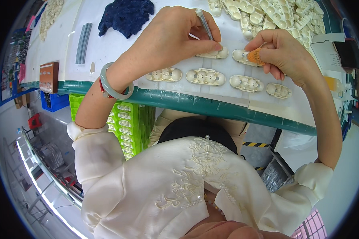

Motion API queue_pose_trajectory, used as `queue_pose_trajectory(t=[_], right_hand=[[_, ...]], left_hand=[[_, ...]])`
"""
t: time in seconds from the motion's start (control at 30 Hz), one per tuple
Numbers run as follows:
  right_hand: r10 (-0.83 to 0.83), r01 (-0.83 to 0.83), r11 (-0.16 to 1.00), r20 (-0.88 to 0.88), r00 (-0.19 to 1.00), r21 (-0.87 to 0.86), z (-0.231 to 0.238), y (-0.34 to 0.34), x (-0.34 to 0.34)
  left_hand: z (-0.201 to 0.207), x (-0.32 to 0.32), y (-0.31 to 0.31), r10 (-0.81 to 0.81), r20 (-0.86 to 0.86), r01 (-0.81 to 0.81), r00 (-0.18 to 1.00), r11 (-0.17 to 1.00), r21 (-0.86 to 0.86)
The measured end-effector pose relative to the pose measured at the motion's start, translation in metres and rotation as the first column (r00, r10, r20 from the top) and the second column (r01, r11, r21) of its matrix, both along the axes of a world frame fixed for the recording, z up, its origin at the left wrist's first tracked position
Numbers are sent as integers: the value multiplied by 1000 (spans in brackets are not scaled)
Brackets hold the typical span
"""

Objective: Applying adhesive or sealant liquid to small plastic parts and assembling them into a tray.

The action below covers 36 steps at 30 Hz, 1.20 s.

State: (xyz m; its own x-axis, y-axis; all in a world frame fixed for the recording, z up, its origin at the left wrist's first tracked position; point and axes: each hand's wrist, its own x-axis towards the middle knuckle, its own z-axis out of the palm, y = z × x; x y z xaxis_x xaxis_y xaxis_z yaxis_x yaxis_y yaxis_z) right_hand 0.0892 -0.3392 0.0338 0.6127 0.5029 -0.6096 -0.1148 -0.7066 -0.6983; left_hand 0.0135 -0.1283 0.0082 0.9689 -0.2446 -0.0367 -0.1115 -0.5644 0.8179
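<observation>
My left hand (187,38) is closed round a slim grey rod (204,24), which slants up past the fingers. Its thumb and fingertips press on a cream plastic part (216,53), partly hidden beneath them. My right hand (277,53) pinches the end of another cream plastic part (240,55), which has round cups. An orange dotted piece (255,56), resembling a rubber finger cot, appears on its thumb. Nearer me, similar parts lie in a row: one under my left wrist (164,74), one in the middle (205,76), one to the right (246,83) and a smaller one (278,91).
A heap of cream parts (281,16) covers the far right of the white table (227,104). A dark blue cloth (126,16) and grey rods (83,43) lie to the left, beyond a brown box (49,76). Green crates (141,123) holding parts stand below the edge.
</observation>
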Motion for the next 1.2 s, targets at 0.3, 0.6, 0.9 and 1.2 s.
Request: queue_pose_trajectory(t=[0.3, 0.6, 0.9, 1.2], right_hand=[[55, -64, 991, 80, 995, 117, 0, -3, 1], [144, -145, 974, 22, 989, 172, -7, 33, -8], [117, -114, 990, -20, 993, 85, -5, 44, -5], [82, -76, 994, -72, 994, 78, -7, 43, -6]], left_hand=[[5, -2, -10, -2, 68, -9, 998, 987, 158], [1, -3, -9, -19, 146, 2, 989, 993, 120], [7, -13, 31, 150, -45, -156, 988, 966, -204], [1, -17, 15, 94, -10, -94, 996, 996, -4]])
